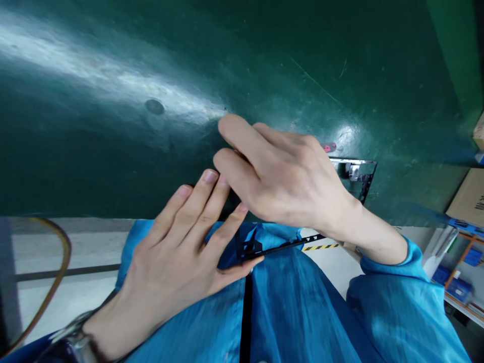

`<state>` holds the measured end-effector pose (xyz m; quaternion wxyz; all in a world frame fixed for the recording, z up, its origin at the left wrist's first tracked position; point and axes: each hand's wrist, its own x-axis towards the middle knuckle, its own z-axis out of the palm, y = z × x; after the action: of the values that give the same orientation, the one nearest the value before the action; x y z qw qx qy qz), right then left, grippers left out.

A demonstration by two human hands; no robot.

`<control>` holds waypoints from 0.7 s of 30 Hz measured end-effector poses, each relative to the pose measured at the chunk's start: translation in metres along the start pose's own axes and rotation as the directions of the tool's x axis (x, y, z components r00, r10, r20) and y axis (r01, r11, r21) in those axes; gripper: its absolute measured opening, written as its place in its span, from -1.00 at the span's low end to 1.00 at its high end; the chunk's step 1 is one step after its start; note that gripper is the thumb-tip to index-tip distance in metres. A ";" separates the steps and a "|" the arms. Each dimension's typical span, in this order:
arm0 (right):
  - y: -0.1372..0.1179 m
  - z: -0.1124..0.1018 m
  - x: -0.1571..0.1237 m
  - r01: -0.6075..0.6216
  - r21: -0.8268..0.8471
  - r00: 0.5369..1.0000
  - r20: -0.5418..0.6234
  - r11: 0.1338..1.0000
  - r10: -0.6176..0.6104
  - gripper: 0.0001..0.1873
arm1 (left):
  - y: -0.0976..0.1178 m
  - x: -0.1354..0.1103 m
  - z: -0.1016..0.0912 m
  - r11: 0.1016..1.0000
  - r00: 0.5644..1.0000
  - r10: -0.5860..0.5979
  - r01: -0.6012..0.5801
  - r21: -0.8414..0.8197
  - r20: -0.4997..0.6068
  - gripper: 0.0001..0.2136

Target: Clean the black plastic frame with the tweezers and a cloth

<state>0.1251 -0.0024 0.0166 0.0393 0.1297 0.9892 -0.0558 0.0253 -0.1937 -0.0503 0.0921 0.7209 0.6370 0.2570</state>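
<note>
Stretching across the far part of the scene, a dark green tabletop (pixel 94 166) ends before the person's blue jacket (pixel 291 297). At near left, the left hand (pixel 181 242) has its fingers a little spread and its thumb extended rightward, holding the near left corner of a thin black frame (pixel 282 247). The right hand (pixel 285 176) arches over that frame, fingers curled; their tips are hidden, so I cannot tell what they grip. The frame's near bar reaches past the tabletop's near edge; its far right corner is over the tabletop. 1 wristwatch (pixel 71 345) circles the left wrist. 1 small pink-marked tag (pixel 329 147) lies just beyond the frame's far bar.
</note>
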 end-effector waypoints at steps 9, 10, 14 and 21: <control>0.007 0.000 -0.005 0.071 0.101 0.995 0.068 0.992 -0.078 -0.40 | 0.001 -0.002 -0.001 1.000 1.000 0.004 -0.004 0.007 0.022 -0.08; 0.009 -0.001 -0.004 0.081 0.112 0.992 0.083 0.990 -0.090 -0.39 | 0.001 -0.002 -0.001 1.000 1.000 0.007 -0.007 0.005 0.020 -0.07; 0.016 0.001 -0.007 0.090 0.207 0.991 0.083 0.974 -0.109 -0.41 | -0.002 -0.003 -0.001 1.000 1.000 0.019 -0.019 0.007 0.020 -0.05; 0.029 0.009 -0.024 0.048 0.394 0.996 -0.083 0.918 -0.017 -0.51 | -0.005 -0.004 -0.003 1.000 0.999 0.027 -0.028 0.005 0.043 -0.10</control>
<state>0.1562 0.0186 0.0070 -0.0271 0.1204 0.9604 -0.2498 0.0194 -0.1974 -0.0508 0.1000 0.7352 0.6257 0.2409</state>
